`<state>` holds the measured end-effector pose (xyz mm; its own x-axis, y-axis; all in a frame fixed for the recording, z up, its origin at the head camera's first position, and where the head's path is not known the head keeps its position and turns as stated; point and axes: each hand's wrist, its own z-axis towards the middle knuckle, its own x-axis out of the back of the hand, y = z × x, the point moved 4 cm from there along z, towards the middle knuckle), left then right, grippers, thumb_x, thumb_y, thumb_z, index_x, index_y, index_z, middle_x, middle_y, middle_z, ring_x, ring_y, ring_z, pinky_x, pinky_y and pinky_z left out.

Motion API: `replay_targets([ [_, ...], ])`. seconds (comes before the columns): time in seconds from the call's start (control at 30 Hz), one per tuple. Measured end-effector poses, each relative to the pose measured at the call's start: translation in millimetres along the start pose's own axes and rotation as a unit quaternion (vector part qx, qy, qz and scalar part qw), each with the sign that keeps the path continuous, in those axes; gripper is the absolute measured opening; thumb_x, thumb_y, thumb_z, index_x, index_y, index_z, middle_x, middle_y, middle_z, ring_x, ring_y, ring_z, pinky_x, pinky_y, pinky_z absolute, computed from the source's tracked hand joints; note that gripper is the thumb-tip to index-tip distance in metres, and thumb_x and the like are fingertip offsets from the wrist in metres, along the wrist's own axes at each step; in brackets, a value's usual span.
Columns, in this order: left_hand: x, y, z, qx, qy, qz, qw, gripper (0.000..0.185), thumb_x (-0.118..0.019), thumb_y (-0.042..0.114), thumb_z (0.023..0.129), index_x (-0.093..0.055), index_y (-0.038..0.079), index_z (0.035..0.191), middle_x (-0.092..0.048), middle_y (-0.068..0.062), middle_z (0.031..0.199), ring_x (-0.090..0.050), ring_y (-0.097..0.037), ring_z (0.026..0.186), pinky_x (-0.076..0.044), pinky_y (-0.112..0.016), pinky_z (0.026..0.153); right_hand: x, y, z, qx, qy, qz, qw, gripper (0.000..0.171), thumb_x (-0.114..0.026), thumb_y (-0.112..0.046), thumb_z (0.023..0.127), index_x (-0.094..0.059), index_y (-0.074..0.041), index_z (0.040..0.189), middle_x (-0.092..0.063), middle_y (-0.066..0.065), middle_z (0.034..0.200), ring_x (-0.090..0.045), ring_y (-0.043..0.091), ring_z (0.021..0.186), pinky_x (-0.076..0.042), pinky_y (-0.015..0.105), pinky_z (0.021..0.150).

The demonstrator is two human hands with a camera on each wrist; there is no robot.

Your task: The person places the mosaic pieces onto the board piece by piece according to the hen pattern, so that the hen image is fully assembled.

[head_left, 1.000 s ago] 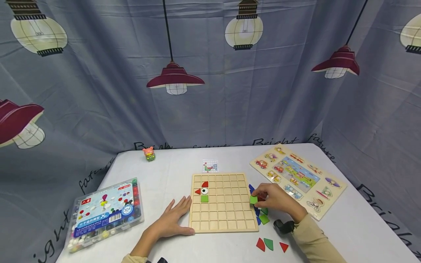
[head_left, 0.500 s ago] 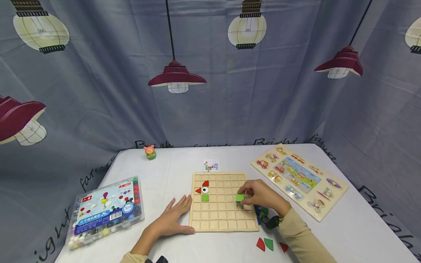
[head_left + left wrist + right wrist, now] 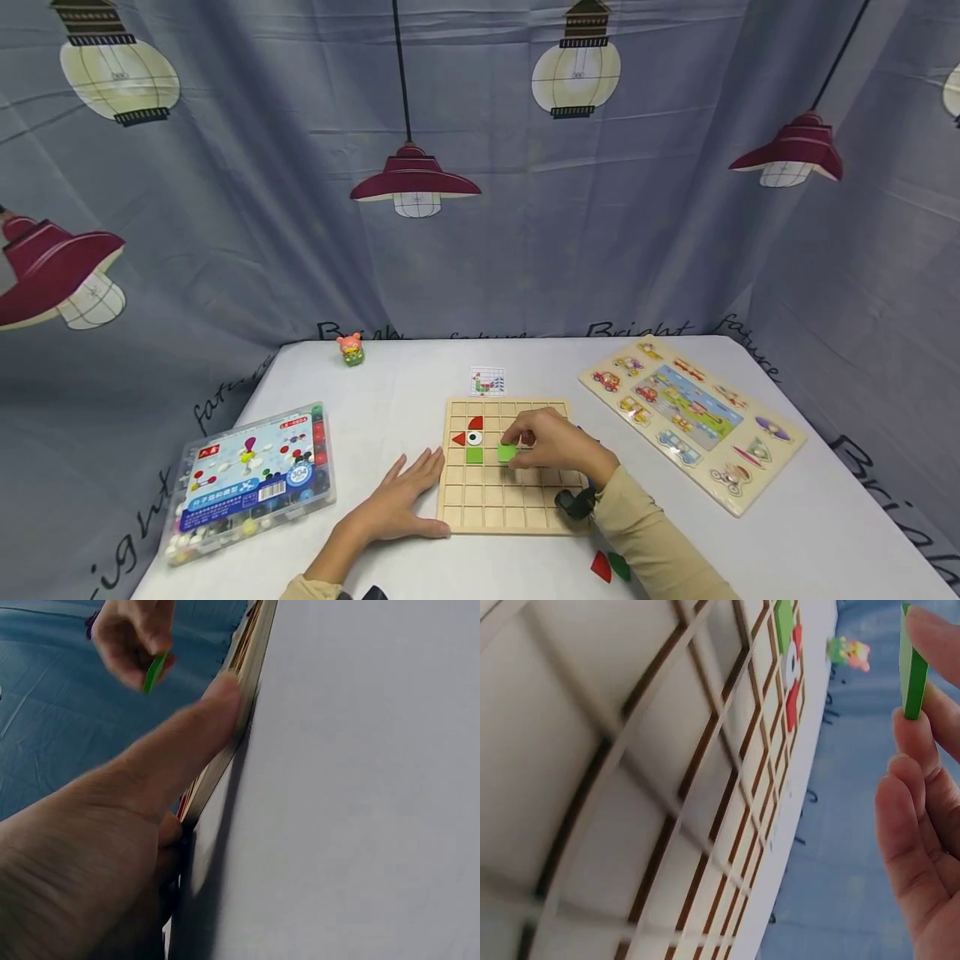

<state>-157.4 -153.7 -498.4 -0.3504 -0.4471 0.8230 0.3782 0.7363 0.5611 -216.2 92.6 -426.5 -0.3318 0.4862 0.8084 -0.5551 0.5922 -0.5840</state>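
Note:
My right hand (image 3: 553, 443) pinches a light green square tile (image 3: 507, 453) between thumb and fingers, above the wooden grid board (image 3: 480, 518). In the right wrist view the tile (image 3: 913, 667) is held edge-on, clear of the board's cells. My left hand (image 3: 401, 502) lies with spread fingers along the board's left edge; in the left wrist view its thumb (image 3: 187, 735) rests against the board's side. Set in the grid's left part are a red quarter-round tile (image 3: 476, 422), a red triangle (image 3: 459, 438), a white tile with a black dot (image 3: 474, 437) and a green square (image 3: 474, 455).
Behind the board lies a small pattern card (image 3: 487, 382). A clear case of coloured parts (image 3: 251, 483) is at the left, a wooden picture puzzle (image 3: 693, 421) at the right. A toy figure (image 3: 350, 349) stands at the back. Loose red (image 3: 602, 567) and green tiles (image 3: 619, 567) lie in front.
My right hand has carried the green square tile from beside the board's right edge leftward over the grid. The left hand stays at the board's left edge. The head view has shifted slightly.

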Motion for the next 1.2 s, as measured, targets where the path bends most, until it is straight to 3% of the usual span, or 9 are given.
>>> replay_targets([
  [0.27, 0.4, 1.2, 0.1, -0.004, 0.003, 0.007, 1.0, 0.11, -0.073, 0.064, 0.073, -0.027, 0.003, 0.153, -0.023, -0.012, 0.162, -0.016, -0.033, 0.151, 0.0, -0.059, 0.123, -18.6, -13.7, 20.0, -0.011, -0.016, 0.0, 1.0, 0.021, -0.085, -0.015, 0.073, -0.076, -0.012, 0.092, -0.072, -0.004, 0.091, -0.055, 0.006, 0.074, -0.048, 0.019, 0.063],
  [0.53, -1.7, 0.8, 0.0, -0.009, 0.001, 0.013, 0.9999, 0.109, -0.072, 0.064, 0.074, -0.026, 0.004, 0.153, -0.022, -0.012, 0.162, -0.016, -0.033, 0.152, -0.001, -0.059, 0.122, -40.7, -17.2, 35.3, -0.036, -0.041, -0.022, 0.998, 0.024, -0.085, -0.018, 0.073, -0.077, -0.014, 0.095, -0.068, -0.009, 0.084, -0.053, 0.005, 0.072, -0.046, 0.016, 0.064],
  [1.0, 1.2, 2.0, 1.1, -0.004, -0.004, 0.007, 1.0, 0.109, -0.073, 0.063, 0.074, -0.025, 0.005, 0.154, -0.02, -0.011, 0.163, -0.014, -0.032, 0.152, 0.001, -0.058, 0.123, -49.8, -17.5, 41.7, -0.008, -0.055, -0.039, 0.998, 0.024, -0.087, -0.014, 0.07, -0.076, -0.009, 0.09, -0.069, -0.005, 0.077, -0.053, -0.001, 0.065, -0.048, 0.014, 0.06],
  [1.2, -0.4, -0.2, 0.8, -0.004, -0.005, 0.009, 0.9999, 0.108, -0.072, 0.063, 0.075, -0.026, 0.005, 0.153, -0.02, -0.01, 0.163, -0.015, -0.031, 0.152, 0.0, -0.058, 0.123, -53.4, -17.3, 42.2, -0.024, -0.071, -0.062, 0.995, 0.023, -0.088, -0.018, 0.069, -0.075, -0.012, 0.087, -0.066, -0.009, 0.074, -0.052, 0.0, 0.065, -0.047, 0.015, 0.06],
])
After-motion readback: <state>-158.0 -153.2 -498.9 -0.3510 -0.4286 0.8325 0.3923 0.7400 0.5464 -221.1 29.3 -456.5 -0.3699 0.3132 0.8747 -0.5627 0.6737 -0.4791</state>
